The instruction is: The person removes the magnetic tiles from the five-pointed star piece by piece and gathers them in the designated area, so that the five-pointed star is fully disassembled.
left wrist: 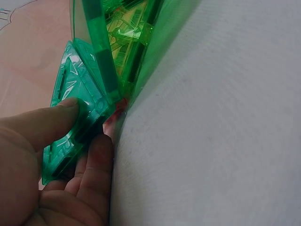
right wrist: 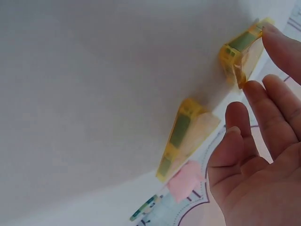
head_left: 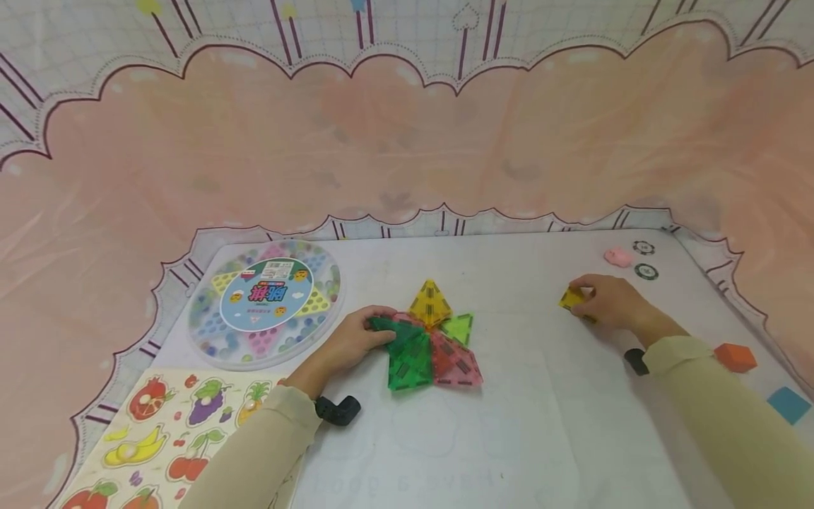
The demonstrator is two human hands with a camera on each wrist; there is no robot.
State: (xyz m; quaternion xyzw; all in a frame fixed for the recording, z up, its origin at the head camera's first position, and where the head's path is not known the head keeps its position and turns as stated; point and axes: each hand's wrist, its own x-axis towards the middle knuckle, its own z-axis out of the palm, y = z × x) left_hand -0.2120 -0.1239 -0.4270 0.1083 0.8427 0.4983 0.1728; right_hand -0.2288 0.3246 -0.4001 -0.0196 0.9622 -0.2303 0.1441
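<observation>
My left hand (head_left: 361, 338) pinches a green triangular magnetic tile (left wrist: 77, 89) between thumb and fingers, at the left side of a cluster of translucent tiles. Within that cluster are a green tile (head_left: 409, 362), a pink tile (head_left: 459, 362), a lime tile (head_left: 459, 326) and a yellow peaked piece (head_left: 430, 305) at the far side. Off to the right, my right hand (head_left: 612, 302) holds a yellow magnetic tile (right wrist: 242, 49) by its edge between thumb and fingertips. A second yellow tile (right wrist: 181, 136) lies close to those fingers in the right wrist view.
A round Chinese checkers box (head_left: 331, 318) lies at the back left, with a fruit picture board (head_left: 159, 406) in front. Toward the right edge are a pink figure (head_left: 617, 256), two round chips (head_left: 646, 271), an orange block (head_left: 735, 357) and a blue block (head_left: 788, 405).
</observation>
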